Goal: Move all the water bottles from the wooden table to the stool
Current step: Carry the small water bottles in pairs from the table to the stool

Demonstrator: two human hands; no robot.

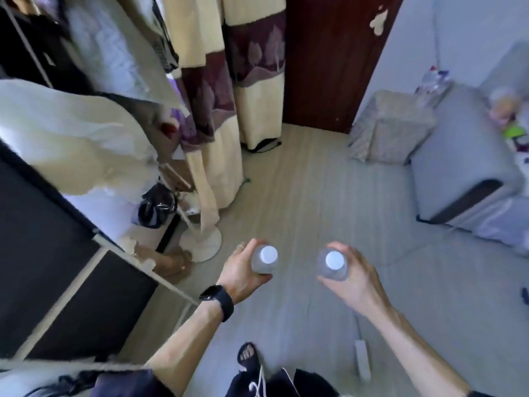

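My left hand point(243, 272) grips a clear water bottle point(265, 259) with a white cap, held upright above the floor. My right hand point(353, 277) grips a second clear bottle point(333, 265) with a white cap, also upright. Both bottles are seen from above, side by side and apart. A grey padded stool point(392, 127) stands at the back right beside the wall, its top bare. Several more bottles point(432, 83) with coloured labels are packed behind it. The wooden table is out of view.
A grey sofa point(463, 167) runs along the right. A clothes rack with hanging garments point(71, 133) and a white round stand base point(200, 243) crowd the left. Curtains point(229, 81) and a dark door point(329, 58) are ahead. A white power strip point(362, 359) lies by my foot.
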